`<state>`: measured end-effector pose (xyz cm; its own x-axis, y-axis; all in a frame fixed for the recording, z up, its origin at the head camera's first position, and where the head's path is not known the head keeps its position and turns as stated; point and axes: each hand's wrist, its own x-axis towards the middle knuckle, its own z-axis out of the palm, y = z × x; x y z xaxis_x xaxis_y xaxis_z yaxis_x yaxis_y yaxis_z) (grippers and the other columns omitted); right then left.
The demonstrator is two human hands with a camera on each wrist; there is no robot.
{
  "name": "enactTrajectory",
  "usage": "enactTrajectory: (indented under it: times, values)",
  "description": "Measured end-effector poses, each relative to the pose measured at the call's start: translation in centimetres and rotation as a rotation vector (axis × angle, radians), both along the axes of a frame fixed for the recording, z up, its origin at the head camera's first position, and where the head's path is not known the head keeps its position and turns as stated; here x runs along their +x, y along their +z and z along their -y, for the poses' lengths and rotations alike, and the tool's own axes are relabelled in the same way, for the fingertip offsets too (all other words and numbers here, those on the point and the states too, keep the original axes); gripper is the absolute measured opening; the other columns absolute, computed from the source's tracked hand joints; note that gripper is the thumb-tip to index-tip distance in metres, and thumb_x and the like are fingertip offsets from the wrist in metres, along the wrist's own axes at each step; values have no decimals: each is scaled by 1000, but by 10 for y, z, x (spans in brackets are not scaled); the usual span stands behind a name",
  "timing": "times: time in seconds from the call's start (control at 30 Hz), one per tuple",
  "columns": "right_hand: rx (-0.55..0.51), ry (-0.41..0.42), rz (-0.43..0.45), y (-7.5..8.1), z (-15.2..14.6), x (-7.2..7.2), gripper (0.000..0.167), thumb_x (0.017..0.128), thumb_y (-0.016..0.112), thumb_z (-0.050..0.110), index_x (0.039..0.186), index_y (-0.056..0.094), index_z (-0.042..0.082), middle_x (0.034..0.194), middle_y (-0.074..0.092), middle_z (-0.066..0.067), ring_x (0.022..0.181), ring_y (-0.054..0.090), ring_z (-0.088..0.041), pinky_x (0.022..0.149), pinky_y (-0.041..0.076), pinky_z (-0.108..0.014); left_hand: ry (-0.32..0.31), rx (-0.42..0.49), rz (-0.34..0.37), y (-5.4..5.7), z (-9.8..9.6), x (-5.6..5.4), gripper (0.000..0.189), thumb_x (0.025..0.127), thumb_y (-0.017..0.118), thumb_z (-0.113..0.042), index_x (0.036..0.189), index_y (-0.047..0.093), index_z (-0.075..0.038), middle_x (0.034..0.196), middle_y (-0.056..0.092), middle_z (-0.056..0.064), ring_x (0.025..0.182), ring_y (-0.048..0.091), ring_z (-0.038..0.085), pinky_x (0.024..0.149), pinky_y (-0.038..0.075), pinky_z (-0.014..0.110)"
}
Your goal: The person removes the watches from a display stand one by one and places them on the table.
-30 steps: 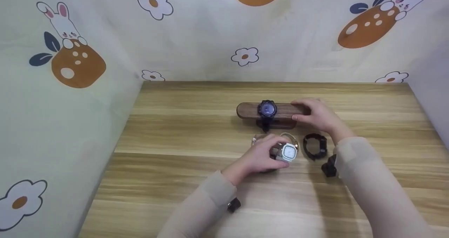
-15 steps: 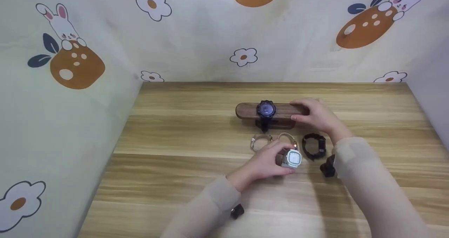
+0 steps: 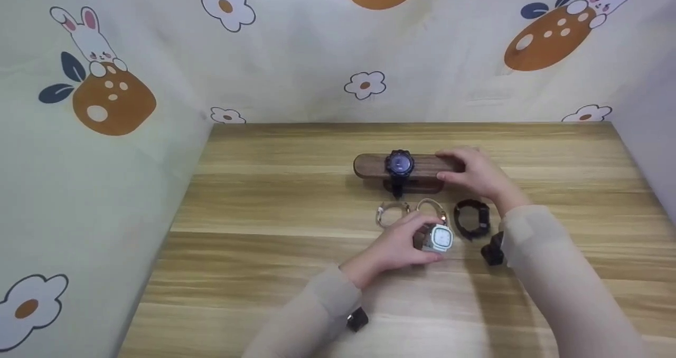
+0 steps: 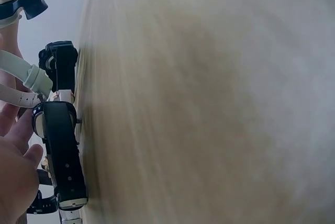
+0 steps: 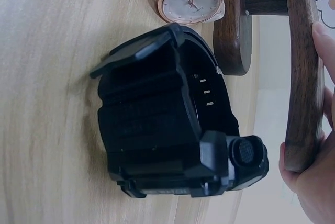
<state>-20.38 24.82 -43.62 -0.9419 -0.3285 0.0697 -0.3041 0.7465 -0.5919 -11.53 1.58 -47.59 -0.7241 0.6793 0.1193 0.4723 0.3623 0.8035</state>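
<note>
Left hand [image 3: 396,244] pinches pale square-faced watch [image 3: 441,237] between fingers and thumb, in front of dark-brown rounded wooden stand [image 3: 369,166]. Right hand [image 3: 472,173] grips stand's right end. Black round-faced watch [image 3: 400,163] wraps around stand.

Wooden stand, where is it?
In the head view, the stand is on the table, right of centre, bearing a black watch, its right end in the right grip.

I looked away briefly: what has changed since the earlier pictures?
The left hand, holding the white watch, moved slightly right and down in the head view. The right hand still grips the stand, and the black watch stayed on it.
</note>
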Motion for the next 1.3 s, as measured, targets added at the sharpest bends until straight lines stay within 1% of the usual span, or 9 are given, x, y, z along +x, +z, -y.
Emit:
enactTrajectory:
  times: [0.2,0.33,0.43,0.67,0.8,0.93,1.03,1.13,1.3]
  values:
    - [9,-7,7,0,0,0,57,82,69,39,130,54,10,128,54,-17,112,43,-36,98,30,-55,-22,-12,-41,-4,-1,0,59,73,79,-35,125,53,-26,122,53,-9,111,49,8,95,40,29]
    - [5,-7,4,0,0,0,57,83,69,39,130,54,11,128,54,-17,112,43,-36,97,30,-55,-28,-66,-96,-5,-3,2,59,72,78,-38,125,54,-27,121,53,-11,113,46,6,100,34,31]
    - [4,-4,-3,0,-1,1,56,83,69,38,129,54,10,128,54,-18,112,43,-36,98,29,-56,-27,-102,-121,-6,-3,4,59,72,78,-41,125,54,-29,121,52,-13,113,45,4,104,29,33]
    - [5,-6,-6,0,-2,1,57,83,69,40,129,54,10,128,53,-18,113,43,-37,99,29,-56,-30,-136,-150,-8,-6,7,58,72,77,-42,124,55,-28,119,52,-15,110,45,2,102,25,30]
    - [8,-14,6,-1,-2,1,58,82,69,40,130,54,10,128,54,-17,113,42,-36,99,28,-56,-38,-214,-227,-11,-10,9,60,74,74,-45,127,52,-28,123,51,-12,114,44,4,105,22,34]
    - [8,-25,12,0,-1,1,58,82,69,40,130,54,11,128,54,-17,113,42,-35,98,29,-56,-16,-273,-305,-14,-14,10,61,75,71,-48,128,51,-27,123,51,-10,116,44,6,106,20,39]
    - [8,-21,1,0,0,1,57,83,69,39,130,55,11,127,54,-17,111,42,-35,97,30,-53,3,-291,-317,-14,-15,11,60,76,70,-50,128,51,-27,120,52,-10,115,46,7,106,21,39]
    - [6,-18,-9,0,0,1,55,83,69,38,129,55,10,127,55,-17,110,43,-34,96,31,-51,5,-307,-314,-15,-16,12,59,76,69,-52,127,51,-28,118,52,-10,114,46,7,106,21,38]
    - [-4,-24,12,0,1,1,58,83,69,39,130,54,10,128,54,-17,111,41,-35,96,31,-53,6,-326,-330,-17,-18,13,59,76,68,-55,127,52,-28,119,52,-10,114,46,8,106,21,39]
